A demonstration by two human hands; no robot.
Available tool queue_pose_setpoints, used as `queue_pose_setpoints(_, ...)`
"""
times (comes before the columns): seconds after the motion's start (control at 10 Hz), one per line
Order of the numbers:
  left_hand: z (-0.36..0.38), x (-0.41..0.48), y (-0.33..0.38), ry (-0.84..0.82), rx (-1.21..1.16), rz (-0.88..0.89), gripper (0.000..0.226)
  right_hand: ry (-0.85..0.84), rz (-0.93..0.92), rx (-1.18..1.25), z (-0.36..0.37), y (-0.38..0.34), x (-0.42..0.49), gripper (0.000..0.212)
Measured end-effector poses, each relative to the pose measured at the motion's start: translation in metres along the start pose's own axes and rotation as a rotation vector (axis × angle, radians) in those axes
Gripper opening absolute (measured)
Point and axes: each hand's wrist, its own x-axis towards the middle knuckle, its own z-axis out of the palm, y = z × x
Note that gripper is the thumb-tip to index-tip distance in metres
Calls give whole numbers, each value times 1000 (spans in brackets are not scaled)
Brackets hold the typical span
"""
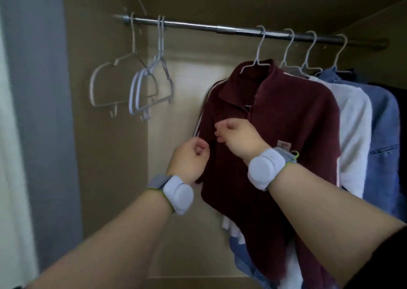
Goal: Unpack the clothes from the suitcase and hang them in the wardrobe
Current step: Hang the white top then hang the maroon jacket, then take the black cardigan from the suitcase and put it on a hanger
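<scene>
The shirt hangs on the rod just above both hands. The left hand pinches its sleeve edge, apparently tugging it straight. The right hand is curled against the chest, but I can't tell if it grips cloth.

Metal rod goes across top of wardrobe. L end: 1 empty white hanger, then a bunch of 2-3 more close by. Gap in the middle. R side: 4 hangers w/ clothes, packed close: dark red shirt, white top, blue shirt, a dark thing at far end.
</scene>
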Motion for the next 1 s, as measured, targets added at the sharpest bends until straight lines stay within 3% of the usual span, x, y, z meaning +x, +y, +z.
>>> queue_pose_setpoints(0.2,-73,-27,28,125,195,95,10,45,-115,168,34,-67,19,43)
queue_pose_setpoints(0.3,-102,-37,38,200,261,122,15,15,-122,223,44,-102,25,40)
queue_pose_setpoints(0.5,-137,-41,54,367,350,87,50,-77,-7,282,61,-144,43,28)
queue_pose_setpoints(0.6,-144,-27,56,231,213,-8,66,-132,68,292,72,-155,50,19)
queue_pose_setpoints(0.7,-151,-16,53,140,63,-77,71,-138,137,315,83,-158,52,10)
queue_pose_setpoints(0.8,-151,-11,47,122,57,-53,65,-57,168,352,87,-159,48,15)
queue_pose_setpoints(0.9,-148,-7,44,109,28,-30,60,-6,118,-1,76,-172,32,22)
queue_pose_setpoints(1.0,-148,-6,42,118,14,-10,60,153,23,-82,69,-177,30,33)
